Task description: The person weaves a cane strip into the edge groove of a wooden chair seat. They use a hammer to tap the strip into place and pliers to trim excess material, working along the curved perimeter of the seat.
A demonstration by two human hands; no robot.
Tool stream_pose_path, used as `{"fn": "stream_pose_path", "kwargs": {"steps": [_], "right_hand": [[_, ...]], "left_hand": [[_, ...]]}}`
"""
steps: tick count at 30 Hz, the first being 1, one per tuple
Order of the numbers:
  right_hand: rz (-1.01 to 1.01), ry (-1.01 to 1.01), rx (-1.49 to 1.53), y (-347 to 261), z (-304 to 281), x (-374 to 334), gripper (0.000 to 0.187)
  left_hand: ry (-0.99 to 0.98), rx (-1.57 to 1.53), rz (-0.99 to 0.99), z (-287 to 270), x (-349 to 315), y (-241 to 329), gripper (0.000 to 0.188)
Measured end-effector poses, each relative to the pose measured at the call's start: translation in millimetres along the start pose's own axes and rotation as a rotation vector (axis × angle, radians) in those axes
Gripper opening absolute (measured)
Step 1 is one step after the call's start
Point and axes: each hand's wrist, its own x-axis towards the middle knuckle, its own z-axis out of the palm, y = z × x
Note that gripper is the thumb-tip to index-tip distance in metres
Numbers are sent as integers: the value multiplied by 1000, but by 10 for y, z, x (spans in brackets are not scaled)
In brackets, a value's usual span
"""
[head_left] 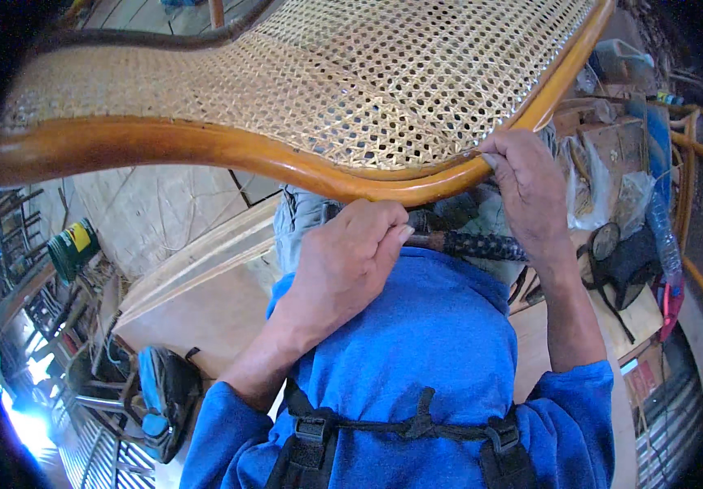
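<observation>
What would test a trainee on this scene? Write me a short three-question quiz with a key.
1. Multiple choice: what fills the curved wooden frame?
A) Glass
B) Woven cane
C) Leather

2. True or false: the right hand touches the curved wooden frame.

3. Fill in the blank: the blue-and-black bag is to the person's ____.

Key:
1. B
2. True
3. Left
</observation>
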Motion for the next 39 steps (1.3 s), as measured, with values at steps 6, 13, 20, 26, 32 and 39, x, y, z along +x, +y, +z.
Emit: {"fn": "stream_pose_path", "kwargs": {"steps": [6,13,20,26,32,39], "right_hand": [[-136,-69,-183,39,55,111,9],[-199,-113,-280,69,33,184,10],[-194,-107,-286,83,64,172,10],[-223,-109,-289,65,68,146,11],[-226,-113,-313,92,88,139,11],[-214,-124,-346,68,97,131,13]], "left_hand": [[31,-70,47,76,0,-176,9],[48,-144,64,87,7,-222,7],[38,-152,69,103,12,-253,7],[43,-158,73,115,17,-260,7],[54,-159,77,119,21,-262,7],[58,-162,87,108,22,-262,7]]}}
